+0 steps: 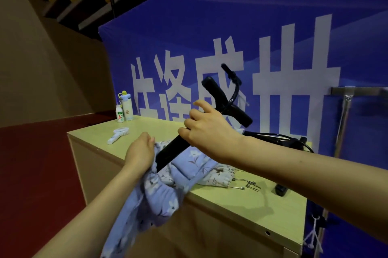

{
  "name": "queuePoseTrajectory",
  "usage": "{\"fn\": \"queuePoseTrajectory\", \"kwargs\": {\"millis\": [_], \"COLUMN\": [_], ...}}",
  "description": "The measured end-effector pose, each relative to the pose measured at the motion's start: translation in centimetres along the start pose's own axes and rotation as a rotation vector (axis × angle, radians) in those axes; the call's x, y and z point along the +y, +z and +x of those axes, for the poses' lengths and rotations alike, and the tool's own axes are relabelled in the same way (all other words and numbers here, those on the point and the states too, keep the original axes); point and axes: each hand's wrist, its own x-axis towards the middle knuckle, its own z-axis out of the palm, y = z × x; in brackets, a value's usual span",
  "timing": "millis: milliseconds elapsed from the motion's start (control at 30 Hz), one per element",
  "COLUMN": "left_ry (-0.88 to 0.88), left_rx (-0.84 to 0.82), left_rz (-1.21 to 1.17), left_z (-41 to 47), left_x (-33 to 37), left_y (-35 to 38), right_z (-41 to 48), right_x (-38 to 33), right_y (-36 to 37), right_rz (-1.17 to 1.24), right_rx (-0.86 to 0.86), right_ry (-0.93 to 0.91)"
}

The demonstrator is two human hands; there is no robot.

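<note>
A black handlebar assembly (227,100) with grips and cables rises at a slant over the light wooden table (247,203). My right hand (207,129) grips its black stem, index finger lifted. My left hand (139,151) holds the edge of a light blue floral padded cover (184,165) at the stem's lower end. The cover drapes over the table's front edge and hangs down. The stem's lower end is hidden inside the cover.
A small white bottle (120,114) and a white tumbler (127,106) stand at the table's far left corner, a white hand fan (118,134) nearby. Metal pins (249,186) and a black part (281,190) lie at the right. A blue banner (273,26) stands behind.
</note>
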Motion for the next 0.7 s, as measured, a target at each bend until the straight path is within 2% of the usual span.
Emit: {"fn": "queuePoseTrajectory", "kwargs": {"millis": [67, 200, 267, 367, 500, 567, 633, 667, 700], "left_ry": [-0.062, -0.043, -0.067, -0.177, -0.27, -0.314, -0.374, -0.407, -0.43], "left_rx": [0.011, -0.016, 0.018, 0.07, 0.155, 0.209, 0.272, 0.295, 0.307], "left_rz": [-0.068, -0.29, -0.439, -0.572, -0.805, -0.862, -0.789, -0.778, -0.79], "left_z": [-0.4, -1.8, -2.0, -1.9, -1.5, -1.0, -0.4, -0.2, 0.0], "left_x": [0.1, 2.8, 3.5, 3.4, 3.1, 2.9, 2.6, 2.6, 2.7], "left_y": [-0.1, 0.7, 1.2, 1.3, 1.0, 0.8, 0.7, 0.6, 0.5], "right_z": [0.4, 2.2, 2.7, 3.3, 2.9, 2.1, 0.8, 0.1, -0.4], "right_x": [0.0, -1.3, -2.4, -3.5, -3.5, -3.4, -3.8, -4.2, -4.7], "right_y": [-0.6, -0.8, -0.4, -0.2, 0.8, 1.3, 1.3, 1.3, 1.6], "right_rz": [-0.013, -0.018, 0.006, 0.052, 0.124, 0.293, 0.556, 0.709, 0.852], "right_rx": [-0.017, -0.196, -0.214, -0.084, 0.211, 0.328, 0.375, 0.291, 0.129], "right_ry": [-0.016, -0.063, -0.08, -0.087, -0.072, -0.08, 0.05, 0.151, 0.266]}}
